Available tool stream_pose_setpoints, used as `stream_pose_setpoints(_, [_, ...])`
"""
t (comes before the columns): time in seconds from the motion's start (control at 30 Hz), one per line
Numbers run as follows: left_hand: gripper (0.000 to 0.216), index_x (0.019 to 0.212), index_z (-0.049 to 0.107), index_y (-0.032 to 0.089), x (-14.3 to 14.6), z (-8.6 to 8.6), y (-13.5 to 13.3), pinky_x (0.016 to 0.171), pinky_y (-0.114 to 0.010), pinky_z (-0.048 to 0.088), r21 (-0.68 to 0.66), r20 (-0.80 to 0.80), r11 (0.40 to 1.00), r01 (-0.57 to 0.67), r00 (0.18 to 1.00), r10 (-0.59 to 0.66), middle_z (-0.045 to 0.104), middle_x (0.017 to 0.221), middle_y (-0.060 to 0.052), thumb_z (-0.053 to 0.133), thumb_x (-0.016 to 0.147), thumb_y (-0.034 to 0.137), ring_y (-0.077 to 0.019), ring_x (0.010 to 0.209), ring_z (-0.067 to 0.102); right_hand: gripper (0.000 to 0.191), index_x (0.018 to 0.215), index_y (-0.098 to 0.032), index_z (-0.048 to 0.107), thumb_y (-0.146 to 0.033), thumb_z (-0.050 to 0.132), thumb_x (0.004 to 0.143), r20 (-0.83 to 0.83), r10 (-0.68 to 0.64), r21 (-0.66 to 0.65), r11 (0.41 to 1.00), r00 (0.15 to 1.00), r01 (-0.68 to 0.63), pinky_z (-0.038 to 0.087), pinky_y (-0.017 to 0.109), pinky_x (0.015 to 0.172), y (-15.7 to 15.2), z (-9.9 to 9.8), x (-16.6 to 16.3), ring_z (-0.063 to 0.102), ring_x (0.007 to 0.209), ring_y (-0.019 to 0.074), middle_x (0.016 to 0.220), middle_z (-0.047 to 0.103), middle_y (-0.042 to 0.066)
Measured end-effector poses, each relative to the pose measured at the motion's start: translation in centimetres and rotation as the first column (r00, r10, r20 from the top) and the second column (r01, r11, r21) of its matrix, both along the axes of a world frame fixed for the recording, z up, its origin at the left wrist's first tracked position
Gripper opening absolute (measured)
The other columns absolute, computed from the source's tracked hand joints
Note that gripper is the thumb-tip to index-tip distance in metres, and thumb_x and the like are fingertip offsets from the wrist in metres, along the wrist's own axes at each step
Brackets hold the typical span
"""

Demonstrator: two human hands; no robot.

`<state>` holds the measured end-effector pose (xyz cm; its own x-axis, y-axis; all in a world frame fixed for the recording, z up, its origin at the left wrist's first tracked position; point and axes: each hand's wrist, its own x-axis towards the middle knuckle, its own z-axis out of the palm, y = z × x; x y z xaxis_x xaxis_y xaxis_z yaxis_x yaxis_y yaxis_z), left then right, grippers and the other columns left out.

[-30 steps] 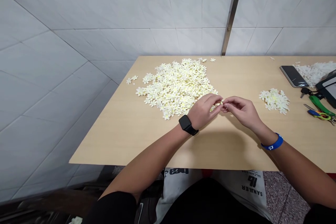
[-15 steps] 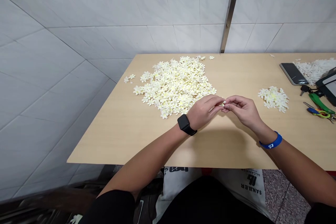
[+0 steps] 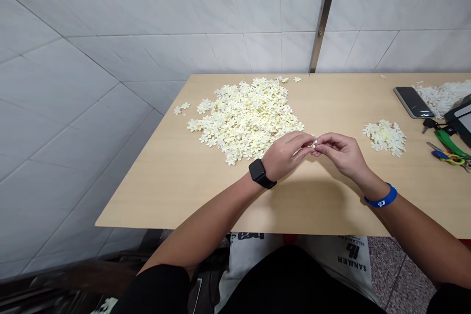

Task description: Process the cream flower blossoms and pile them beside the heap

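Over the middle of the wooden table (image 3: pixel 176 181) my left hand (image 3: pixel 285 156) and my right hand (image 3: pixel 340 153) meet fingertip to fingertip. Both pinch one small cream flower (image 3: pixel 313 144) between them. A black watch sits on my left wrist, a blue band on my right. Just behind my left hand lies a big heap of cream flowers (image 3: pixel 246 117). A small pile of the same flowers (image 3: pixel 385 136) lies to the right of my right hand.
A phone (image 3: pixel 411 102) lies at the back right beside a pile of white bits (image 3: pixel 439 95). Scissors with green and blue handles (image 3: pixel 447 154), keys and a dark device (image 3: pixel 459 120) sit at the right edge. A tiled wall with a metal strip (image 3: pixel 323 17) stands behind the table.
Both hands have stayed pinched together on the flower in the same spot. Only the camera has shifted slightly.
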<state>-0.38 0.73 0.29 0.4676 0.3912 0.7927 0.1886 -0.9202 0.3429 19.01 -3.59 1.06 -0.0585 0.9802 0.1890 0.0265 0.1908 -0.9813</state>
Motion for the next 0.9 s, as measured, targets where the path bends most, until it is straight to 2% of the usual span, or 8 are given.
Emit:
stream_pose_setpoints(0.17, [0.014,0.11,0.065,0.016,-0.11,0.09,0.0,0.082,-0.027,0.06,-0.039,0.01,0.999,0.014,1.0,-0.013,0.076,0.099,-0.007,0.065,0.097,0.019,-0.0141,0.091,0.072,0.03,0.083,-0.021,0.073,-0.048,0.084,0.078,0.025,0.031,-0.013,0.999,0.999,-0.031,0.061,0.032,0.076,-0.01,0.18,-0.2,0.073,0.075,0.0176,0.079,0.075,0.004])
stream_pose_setpoints(0.3, [0.014,0.109,0.066,0.017,-0.17,0.2,0.01,0.079,-0.026,0.06,-0.165,0.024,0.986,0.035,0.999,-0.032,0.075,0.099,-0.007,0.065,0.096,0.021,-0.0132,0.088,0.071,0.034,0.081,-0.021,0.071,-0.051,0.086,0.075,0.0,0.042,-0.057,0.997,0.999,-0.042,0.06,0.031,0.078,0.04,0.29,-0.17,0.073,0.077,0.0169,0.08,0.073,0.004])
stream_pose_setpoints(0.5, [0.015,0.101,0.066,0.017,0.26,0.25,-0.38,0.072,-0.021,0.058,-0.395,0.077,0.919,0.006,0.997,0.026,0.071,0.094,-0.004,0.062,0.088,0.013,-0.011,0.084,0.067,0.037,0.079,-0.02,0.069,-0.052,0.087,0.073,-0.023,0.082,-0.13,0.988,0.996,-0.085,0.06,0.03,0.077,0.2,0.51,0.12,0.071,0.076,0.0155,0.077,0.072,0.003])
stream_pose_setpoints(0.77, [0.016,0.1,0.063,0.016,0.79,-0.04,-0.57,0.071,-0.02,0.057,-0.494,0.138,0.869,-0.036,0.983,0.119,0.069,0.093,-0.004,0.059,0.085,0.01,-0.0103,0.082,0.065,0.04,0.078,-0.02,0.068,-0.055,0.087,0.072,-0.01,0.074,-0.161,0.984,0.997,-0.074,0.062,0.033,0.077,0.31,0.52,0.02,0.072,0.076,0.0178,0.077,0.072,0.003])
stream_pose_setpoints(0.9, [0.016,0.101,0.062,0.016,0.73,-0.04,-0.36,0.072,-0.02,0.057,-0.573,0.174,0.819,-0.022,0.973,0.148,0.069,0.095,-0.004,0.059,0.085,0.011,-0.0101,0.083,0.065,0.041,0.078,-0.021,0.068,-0.057,0.087,0.071,0.005,0.051,-0.163,0.985,0.999,-0.05,0.062,0.034,0.076,0.42,0.45,0.28,0.072,0.075,0.0183,0.076,0.073,0.004])
